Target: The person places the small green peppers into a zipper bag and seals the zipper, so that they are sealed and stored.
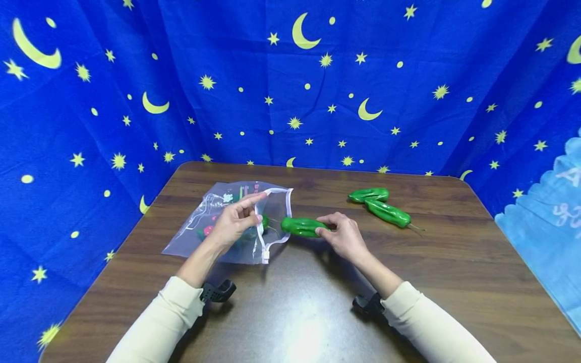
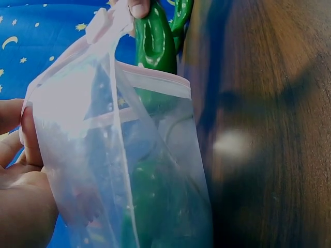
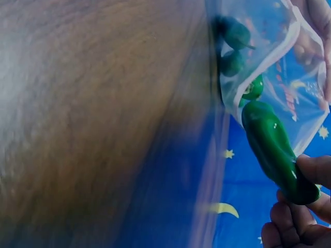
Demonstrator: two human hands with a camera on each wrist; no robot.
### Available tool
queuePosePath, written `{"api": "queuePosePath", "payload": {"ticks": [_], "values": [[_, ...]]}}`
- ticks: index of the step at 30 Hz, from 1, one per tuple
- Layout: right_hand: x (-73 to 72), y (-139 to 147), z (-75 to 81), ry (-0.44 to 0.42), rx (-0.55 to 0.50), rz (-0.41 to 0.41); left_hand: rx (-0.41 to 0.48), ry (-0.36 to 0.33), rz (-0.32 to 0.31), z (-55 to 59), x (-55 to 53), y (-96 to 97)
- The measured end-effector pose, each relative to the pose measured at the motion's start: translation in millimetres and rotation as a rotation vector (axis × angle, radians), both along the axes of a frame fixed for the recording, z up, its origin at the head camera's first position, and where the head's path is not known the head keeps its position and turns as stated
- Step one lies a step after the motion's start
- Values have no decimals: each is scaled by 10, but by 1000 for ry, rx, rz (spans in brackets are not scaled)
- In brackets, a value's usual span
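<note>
A glossy green pepper (image 1: 299,227), long, blunt and dented along its flank, lies sideways with its tip at the mouth of a clear plastic bag (image 1: 247,256). The right hand (image 1: 346,238) pinches its other end between thumb and fingers. The left hand (image 1: 233,222) has the bag's white-banded rim gripped between its fingers, the film creased and the opening spread. More green peppers (image 3: 237,35) show through the film. Two shiny, tapered peppers (image 1: 388,213) touch on the wood-grained desk (image 1: 281,307), backed by draped blue cloth (image 1: 254,60) with yellow stars and moons.
</note>
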State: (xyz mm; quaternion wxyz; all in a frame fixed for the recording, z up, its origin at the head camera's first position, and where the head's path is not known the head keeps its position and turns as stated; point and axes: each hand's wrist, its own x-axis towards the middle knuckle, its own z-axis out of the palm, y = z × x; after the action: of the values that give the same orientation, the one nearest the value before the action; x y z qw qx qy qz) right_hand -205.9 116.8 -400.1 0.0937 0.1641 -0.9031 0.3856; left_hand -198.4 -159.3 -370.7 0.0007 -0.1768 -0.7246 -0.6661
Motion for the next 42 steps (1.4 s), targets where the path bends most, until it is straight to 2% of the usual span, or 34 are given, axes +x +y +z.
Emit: {"api": "queuePosePath", "payload": {"ticks": [7, 20, 37, 42], "values": [[-15, -163, -39, 11, 36, 20, -2, -6, -2, 6, 5, 3], [-56, -419, -10, 51, 65, 19, -14, -10, 3, 31, 11, 2], [-134, -657, -18, 65, -20, 75, -13, -13, -3, 14, 5, -7], [-155, -713, -36, 96, -25, 87, -7, -11, -5, 11, 3, -8]]}}
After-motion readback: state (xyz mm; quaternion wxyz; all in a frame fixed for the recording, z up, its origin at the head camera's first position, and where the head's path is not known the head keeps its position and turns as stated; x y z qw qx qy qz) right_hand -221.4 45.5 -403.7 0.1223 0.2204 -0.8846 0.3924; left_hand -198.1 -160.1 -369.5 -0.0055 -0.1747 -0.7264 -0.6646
